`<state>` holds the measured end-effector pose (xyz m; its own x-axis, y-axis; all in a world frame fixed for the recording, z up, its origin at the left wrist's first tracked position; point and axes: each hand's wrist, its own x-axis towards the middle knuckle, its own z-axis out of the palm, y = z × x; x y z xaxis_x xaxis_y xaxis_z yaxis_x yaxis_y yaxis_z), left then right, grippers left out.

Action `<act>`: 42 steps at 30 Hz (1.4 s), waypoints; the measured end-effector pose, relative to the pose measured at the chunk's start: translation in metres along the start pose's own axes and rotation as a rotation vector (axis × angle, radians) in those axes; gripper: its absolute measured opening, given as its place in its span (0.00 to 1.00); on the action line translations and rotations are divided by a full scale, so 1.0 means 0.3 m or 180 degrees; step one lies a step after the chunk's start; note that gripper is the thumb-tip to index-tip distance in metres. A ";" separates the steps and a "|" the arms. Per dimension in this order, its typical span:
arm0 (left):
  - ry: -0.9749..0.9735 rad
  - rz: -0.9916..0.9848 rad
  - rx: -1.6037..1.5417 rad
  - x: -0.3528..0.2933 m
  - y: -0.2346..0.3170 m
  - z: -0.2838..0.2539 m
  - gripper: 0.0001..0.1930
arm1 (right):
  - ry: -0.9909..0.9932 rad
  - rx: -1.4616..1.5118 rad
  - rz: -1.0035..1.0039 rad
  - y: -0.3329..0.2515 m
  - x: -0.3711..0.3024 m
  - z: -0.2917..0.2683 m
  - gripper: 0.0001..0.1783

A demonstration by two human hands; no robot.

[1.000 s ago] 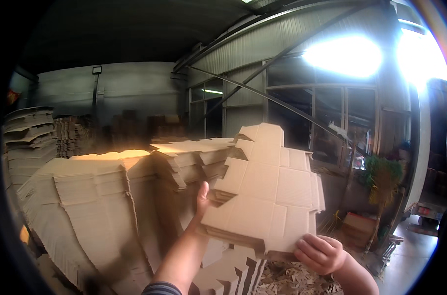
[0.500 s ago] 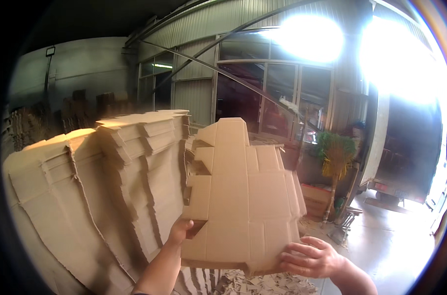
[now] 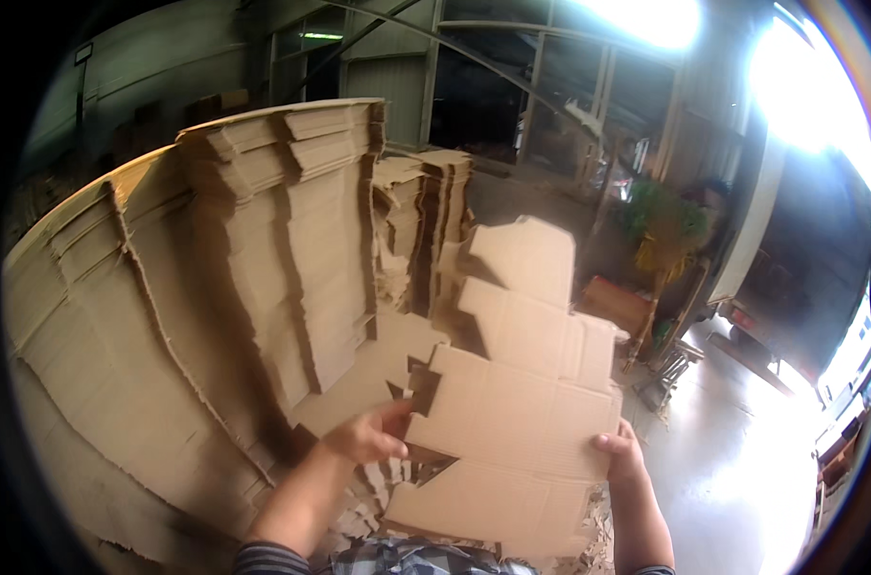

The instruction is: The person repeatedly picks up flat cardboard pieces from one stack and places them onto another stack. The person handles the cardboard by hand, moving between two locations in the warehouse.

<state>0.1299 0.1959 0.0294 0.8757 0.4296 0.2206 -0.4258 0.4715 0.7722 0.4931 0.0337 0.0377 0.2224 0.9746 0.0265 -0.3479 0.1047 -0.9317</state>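
The room is a large, dim shed, with a ribbed metal wall point(image 3: 383, 91) and dark windows point(image 3: 483, 96) behind the big pile point(image 3: 330, 240) of flat cardboard, and glare pouring in high to its right. A truck point(image 3: 790, 259) stands well to the right of the big pile, past a pale, shiny floor point(image 3: 713, 470). The big pile rises in columns with notches roughly matched, presumably so the sheets sit tight and take little room. A smaller pile point(image 3: 445, 201) stands just behind its right end, and a green broom point(image 3: 665, 211) farther right. The cut cardboard point(image 3: 522, 412) is in front and to the right of the big pile, tilted, its broad face up; how many sheets thick, I cannot tell. The right hand point(image 3: 622, 450), on the side away from the big pile, is clamped on the edge, thumb on top, likely to steady the wide shape. The left hand point(image 3: 363, 436), nearer the big pile, has thumb and forefinger apart by the notched edge; whether they grip it, I cannot tell. Scraps point(image 3: 354, 522) lie low in front of the big pile
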 end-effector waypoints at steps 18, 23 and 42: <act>0.1901 0.0161 0.1434 -0.100 -0.105 -0.049 0.28 | -0.0442 0.0419 -0.0037 0.471 -0.059 0.093 0.34; 0.1897 -0.0302 0.1212 -0.126 -0.135 -0.056 0.26 | 0.0232 -0.1056 0.0550 0.479 -0.049 0.037 0.39; 0.1816 -0.0597 0.3807 0.017 -0.286 0.000 0.24 | 0.0162 -0.5155 0.0502 0.260 0.155 0.017 0.36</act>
<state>0.1709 0.1575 -0.0358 0.5568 0.8307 0.0030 0.4060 -0.2753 0.8714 0.4716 0.0883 -0.0317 0.3191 0.9442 -0.0815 0.8923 -0.3282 -0.3100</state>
